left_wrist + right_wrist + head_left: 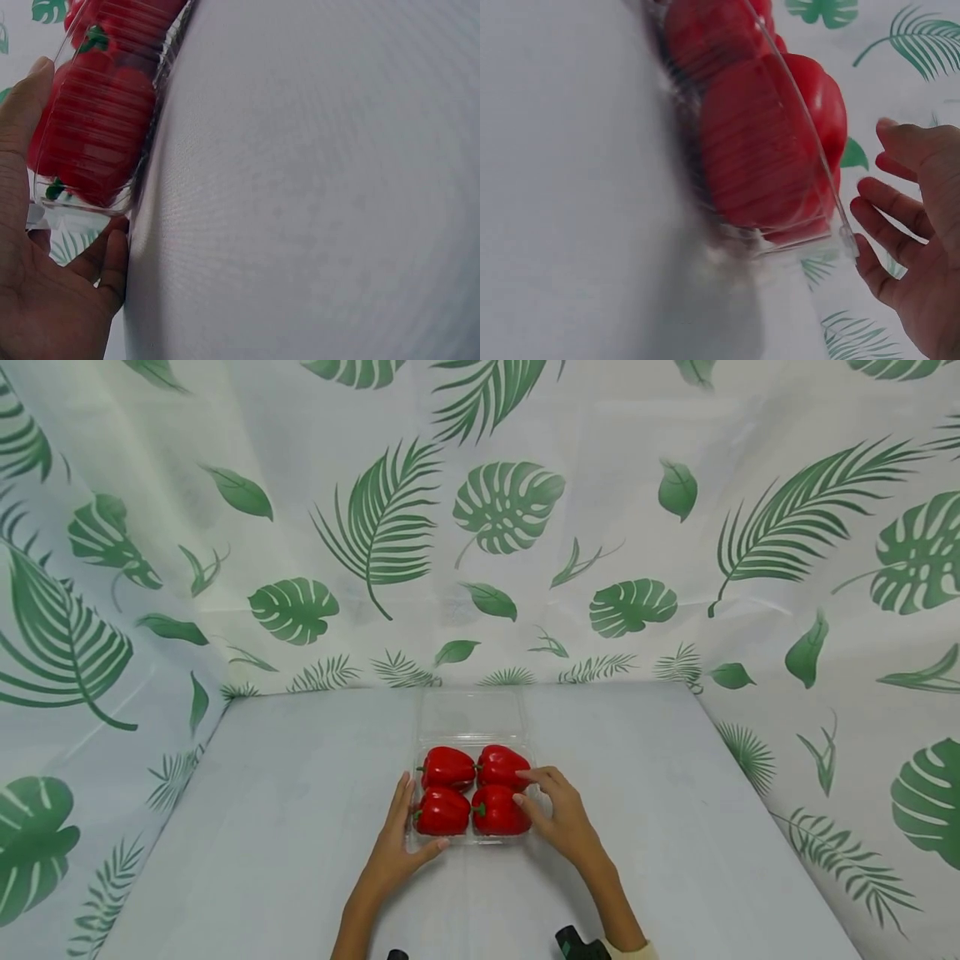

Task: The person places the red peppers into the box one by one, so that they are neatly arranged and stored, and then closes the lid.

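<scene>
Several red bell peppers (443, 812) with green stems sit in two rows in a clear plastic clamshell container (474, 841). Its transparent lid (471, 714) lies folded back, away from me. My left hand (393, 853) rests at the container's left side, fingers stretched along the wall and thumb by the near edge; the left wrist view shows the thumb up against the ribbed plastic. Over the right side, my right hand (564, 817) has its fingers spread and loosely bent. The right wrist view shows that hand apart from the nearest pepper (825, 112), holding nothing.
The container stands on a white-covered table (300, 777). A white backdrop (562, 635) printed with green leaves rises behind and along both sides. Dark device parts (581, 943) show at the bottom edge near the right wrist.
</scene>
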{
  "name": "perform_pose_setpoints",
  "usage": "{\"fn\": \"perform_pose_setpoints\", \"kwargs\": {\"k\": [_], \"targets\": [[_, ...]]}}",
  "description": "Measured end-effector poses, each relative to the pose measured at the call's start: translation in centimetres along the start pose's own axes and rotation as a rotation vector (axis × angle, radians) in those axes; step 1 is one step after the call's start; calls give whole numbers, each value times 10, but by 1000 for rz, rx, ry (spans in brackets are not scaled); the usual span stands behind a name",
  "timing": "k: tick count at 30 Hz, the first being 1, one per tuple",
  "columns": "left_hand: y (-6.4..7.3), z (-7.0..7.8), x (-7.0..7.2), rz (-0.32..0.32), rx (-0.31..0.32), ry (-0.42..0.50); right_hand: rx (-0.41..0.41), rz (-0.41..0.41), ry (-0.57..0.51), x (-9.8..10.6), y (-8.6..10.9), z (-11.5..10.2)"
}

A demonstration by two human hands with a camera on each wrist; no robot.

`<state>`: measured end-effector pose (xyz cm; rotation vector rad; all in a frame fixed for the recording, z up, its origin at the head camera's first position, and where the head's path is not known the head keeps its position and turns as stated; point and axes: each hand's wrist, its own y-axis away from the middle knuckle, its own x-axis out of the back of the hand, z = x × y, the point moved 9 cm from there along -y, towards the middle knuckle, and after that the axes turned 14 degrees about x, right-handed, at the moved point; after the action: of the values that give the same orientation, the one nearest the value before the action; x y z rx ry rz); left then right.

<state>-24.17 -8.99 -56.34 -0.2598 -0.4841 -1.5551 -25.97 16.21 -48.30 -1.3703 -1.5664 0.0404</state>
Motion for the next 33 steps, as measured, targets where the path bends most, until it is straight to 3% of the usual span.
{"fn": "perform_pose_setpoints", "kwargs": {"k": [10,15,20,23,29,33], "targets": [[1,0,-2,-8,-9,5,-202,200,-24,37,-21,36],[0,2,0,-2,-12,5,-421,224,-87,45,-35,73],[-1,1,1,-4,-15,7,-618,139,-245,32,-41,107],[0,1,1,-7,-16,9,-694,35,-319,18,-44,121],[0,0,0,-6,-12,2,-723,-201,-367,-9,-53,136],[0,-1,-1,-10,5,2,-744,-216,-388,-19,-55,143]]}}
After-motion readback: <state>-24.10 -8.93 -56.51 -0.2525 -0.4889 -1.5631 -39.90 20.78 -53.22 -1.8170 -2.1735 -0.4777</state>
